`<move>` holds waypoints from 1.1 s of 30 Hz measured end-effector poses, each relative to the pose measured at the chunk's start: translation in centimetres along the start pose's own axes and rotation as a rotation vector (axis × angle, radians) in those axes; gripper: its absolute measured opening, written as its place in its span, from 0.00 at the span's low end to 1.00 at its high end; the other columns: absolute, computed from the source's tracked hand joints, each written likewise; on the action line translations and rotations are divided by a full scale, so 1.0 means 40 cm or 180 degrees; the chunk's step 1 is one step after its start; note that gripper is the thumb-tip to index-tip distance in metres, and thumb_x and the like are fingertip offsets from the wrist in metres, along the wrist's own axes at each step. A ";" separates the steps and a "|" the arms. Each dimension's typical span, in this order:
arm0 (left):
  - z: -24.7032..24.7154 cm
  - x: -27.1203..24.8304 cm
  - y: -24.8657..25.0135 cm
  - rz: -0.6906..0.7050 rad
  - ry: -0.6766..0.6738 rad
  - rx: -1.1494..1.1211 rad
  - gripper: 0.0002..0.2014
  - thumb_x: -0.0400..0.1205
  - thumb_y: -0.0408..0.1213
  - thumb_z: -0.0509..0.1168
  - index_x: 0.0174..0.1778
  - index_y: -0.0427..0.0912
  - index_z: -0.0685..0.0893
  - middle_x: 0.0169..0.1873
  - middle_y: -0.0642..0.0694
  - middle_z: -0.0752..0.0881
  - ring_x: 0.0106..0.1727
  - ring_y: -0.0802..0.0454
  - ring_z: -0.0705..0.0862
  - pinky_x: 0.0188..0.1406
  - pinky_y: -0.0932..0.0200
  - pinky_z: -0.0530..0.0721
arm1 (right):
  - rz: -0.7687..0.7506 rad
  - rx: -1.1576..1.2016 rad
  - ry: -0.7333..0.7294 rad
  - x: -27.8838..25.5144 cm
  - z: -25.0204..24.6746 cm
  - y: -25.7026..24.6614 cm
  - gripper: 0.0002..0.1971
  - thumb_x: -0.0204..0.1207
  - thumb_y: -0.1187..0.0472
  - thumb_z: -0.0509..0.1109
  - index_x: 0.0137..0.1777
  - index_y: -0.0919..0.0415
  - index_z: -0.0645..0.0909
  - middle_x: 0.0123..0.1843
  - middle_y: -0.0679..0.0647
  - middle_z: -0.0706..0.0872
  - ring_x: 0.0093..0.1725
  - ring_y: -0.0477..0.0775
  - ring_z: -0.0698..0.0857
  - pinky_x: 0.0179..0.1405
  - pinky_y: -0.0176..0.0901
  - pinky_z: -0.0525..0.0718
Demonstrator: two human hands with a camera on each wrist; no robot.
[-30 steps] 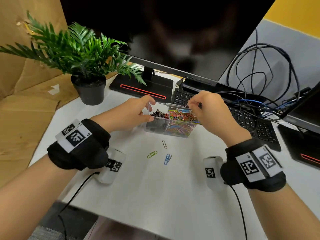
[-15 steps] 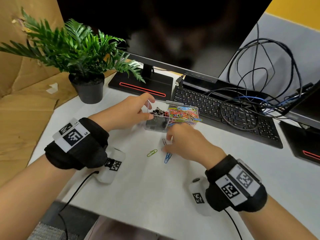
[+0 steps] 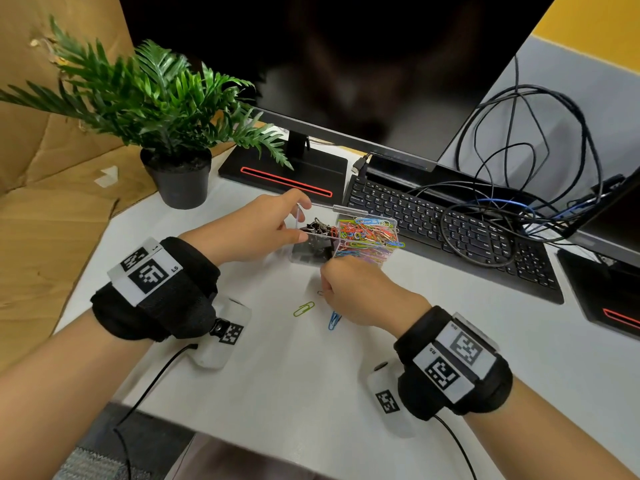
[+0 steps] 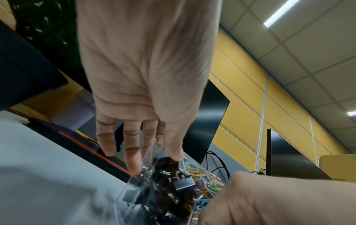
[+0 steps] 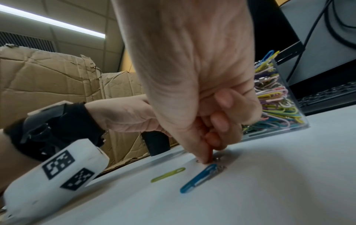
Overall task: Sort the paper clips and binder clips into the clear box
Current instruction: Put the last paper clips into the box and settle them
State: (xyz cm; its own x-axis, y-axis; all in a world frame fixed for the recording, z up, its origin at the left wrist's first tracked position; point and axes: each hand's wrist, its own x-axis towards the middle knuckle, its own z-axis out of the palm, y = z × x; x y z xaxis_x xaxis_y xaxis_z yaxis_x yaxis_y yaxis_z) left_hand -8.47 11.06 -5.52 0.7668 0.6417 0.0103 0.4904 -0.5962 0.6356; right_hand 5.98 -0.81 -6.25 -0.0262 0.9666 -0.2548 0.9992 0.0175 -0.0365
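Note:
A clear box (image 3: 388, 221) stands on the white desk in front of the keyboard. Its left half holds black binder clips (image 3: 317, 227), its right half coloured paper clips (image 3: 367, 235). My left hand (image 3: 277, 223) pinches the box's left wall, thumb on one side and fingers on the other (image 4: 133, 161). My right hand (image 3: 327, 289) is down on the desk just in front of the box, fingers curled. Its thumb and forefinger pinch a silver paper clip (image 5: 217, 159) lying on the desk. A green paper clip (image 3: 304, 309) and a blue paper clip (image 3: 334, 320) lie loose beside that hand.
A black keyboard (image 3: 450, 233) with tangled cables (image 3: 519, 188) lies behind and right of the box. A monitor stand (image 3: 287, 171) and a potted plant (image 3: 180, 174) are at the back left. Cardboard (image 3: 52, 202) borders the desk's left edge.
My right hand came down from above the box to the desk in front of it and closed its fingertips on the silver clip. My left hand stayed on the box.

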 end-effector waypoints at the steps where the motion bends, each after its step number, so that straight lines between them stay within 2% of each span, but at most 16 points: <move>1: -0.001 -0.001 0.000 0.0001 -0.0006 0.0001 0.21 0.83 0.42 0.66 0.71 0.49 0.70 0.60 0.53 0.79 0.48 0.51 0.83 0.45 0.64 0.78 | -0.0008 0.0012 -0.0078 -0.004 -0.002 0.000 0.07 0.78 0.67 0.61 0.39 0.59 0.69 0.37 0.55 0.72 0.41 0.61 0.73 0.28 0.45 0.65; 6: -0.002 -0.001 0.001 -0.0004 -0.0025 0.0016 0.21 0.83 0.43 0.66 0.71 0.49 0.70 0.61 0.53 0.79 0.49 0.51 0.83 0.47 0.61 0.79 | -0.0131 0.0231 -0.0215 -0.020 -0.010 0.006 0.04 0.77 0.67 0.60 0.41 0.63 0.73 0.45 0.61 0.79 0.45 0.61 0.76 0.39 0.51 0.75; 8: -0.002 -0.002 0.002 -0.0020 -0.0025 0.0019 0.21 0.83 0.43 0.66 0.72 0.49 0.69 0.61 0.53 0.79 0.49 0.52 0.83 0.48 0.60 0.79 | -0.0200 0.0256 -0.0203 -0.020 -0.002 0.008 0.05 0.76 0.69 0.60 0.39 0.64 0.73 0.43 0.62 0.79 0.44 0.63 0.77 0.42 0.57 0.79; 10: -0.002 -0.002 0.003 -0.0027 -0.0033 0.0028 0.21 0.83 0.43 0.66 0.72 0.49 0.69 0.61 0.53 0.79 0.49 0.52 0.83 0.49 0.60 0.80 | -0.0236 0.0337 -0.0141 -0.021 0.001 0.015 0.06 0.74 0.70 0.61 0.36 0.64 0.74 0.39 0.60 0.79 0.42 0.63 0.78 0.41 0.58 0.80; 12: -0.002 -0.003 0.005 -0.0029 -0.0044 0.0026 0.21 0.83 0.43 0.65 0.72 0.49 0.69 0.61 0.53 0.79 0.49 0.52 0.83 0.48 0.60 0.79 | -0.0275 0.0550 -0.0024 -0.027 -0.004 0.027 0.07 0.72 0.71 0.62 0.35 0.62 0.75 0.36 0.56 0.79 0.40 0.59 0.77 0.39 0.55 0.80; 14: -0.003 -0.003 0.005 -0.0027 -0.0047 0.0022 0.21 0.83 0.43 0.65 0.72 0.49 0.69 0.61 0.53 0.79 0.49 0.52 0.83 0.48 0.61 0.78 | -0.0334 0.0779 0.0074 -0.035 -0.011 0.038 0.07 0.71 0.71 0.63 0.38 0.61 0.81 0.38 0.53 0.83 0.39 0.54 0.79 0.40 0.52 0.81; 17: -0.003 -0.003 0.004 -0.0023 -0.0041 0.0013 0.21 0.83 0.43 0.66 0.71 0.49 0.70 0.61 0.53 0.79 0.49 0.51 0.83 0.48 0.60 0.79 | -0.0396 0.0893 -0.0124 -0.056 -0.017 0.045 0.12 0.74 0.70 0.64 0.50 0.55 0.85 0.41 0.48 0.85 0.35 0.41 0.76 0.39 0.42 0.79; 20: -0.004 -0.004 0.006 -0.0030 -0.0034 -0.0009 0.20 0.83 0.42 0.66 0.70 0.49 0.70 0.60 0.53 0.79 0.48 0.50 0.83 0.49 0.58 0.80 | -0.0392 0.0787 -0.0292 -0.073 -0.010 0.048 0.17 0.74 0.68 0.64 0.55 0.48 0.84 0.41 0.44 0.84 0.32 0.35 0.74 0.32 0.33 0.72; 22: -0.004 -0.005 0.008 -0.0042 -0.0034 -0.0018 0.20 0.84 0.42 0.65 0.70 0.49 0.70 0.60 0.53 0.79 0.48 0.50 0.83 0.50 0.58 0.80 | -0.0317 0.0754 -0.0238 -0.075 -0.005 0.050 0.16 0.73 0.69 0.64 0.53 0.49 0.83 0.40 0.44 0.84 0.33 0.37 0.74 0.31 0.34 0.72; 26: -0.003 -0.006 0.010 -0.0064 -0.0038 -0.0025 0.20 0.84 0.42 0.65 0.71 0.49 0.70 0.61 0.53 0.79 0.48 0.50 0.83 0.49 0.59 0.80 | -0.0208 0.0616 -0.0202 -0.064 -0.002 0.052 0.08 0.70 0.67 0.68 0.45 0.55 0.85 0.42 0.48 0.85 0.41 0.52 0.81 0.39 0.45 0.81; 28: -0.002 -0.005 0.009 -0.0074 -0.0044 -0.0021 0.21 0.84 0.42 0.65 0.71 0.50 0.70 0.61 0.54 0.79 0.49 0.50 0.83 0.49 0.59 0.80 | -0.0201 0.0568 -0.0223 -0.062 0.001 0.055 0.03 0.71 0.63 0.71 0.43 0.56 0.85 0.45 0.50 0.85 0.45 0.55 0.82 0.43 0.51 0.83; 33: 0.001 -0.004 0.004 -0.0082 -0.0046 -0.0036 0.20 0.84 0.43 0.65 0.71 0.51 0.69 0.61 0.54 0.78 0.48 0.52 0.83 0.48 0.60 0.80 | -0.0243 0.0303 -0.0243 -0.070 0.003 0.047 0.06 0.73 0.65 0.66 0.46 0.58 0.82 0.52 0.52 0.81 0.51 0.56 0.79 0.46 0.48 0.80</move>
State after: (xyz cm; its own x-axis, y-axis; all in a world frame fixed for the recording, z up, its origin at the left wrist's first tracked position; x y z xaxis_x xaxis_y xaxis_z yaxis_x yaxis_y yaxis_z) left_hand -8.49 10.84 -5.45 0.7599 0.6498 -0.0172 0.5054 -0.5740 0.6443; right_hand 7.95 -3.51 -5.72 -0.1081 0.9411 -0.3205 0.9868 0.0625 -0.1493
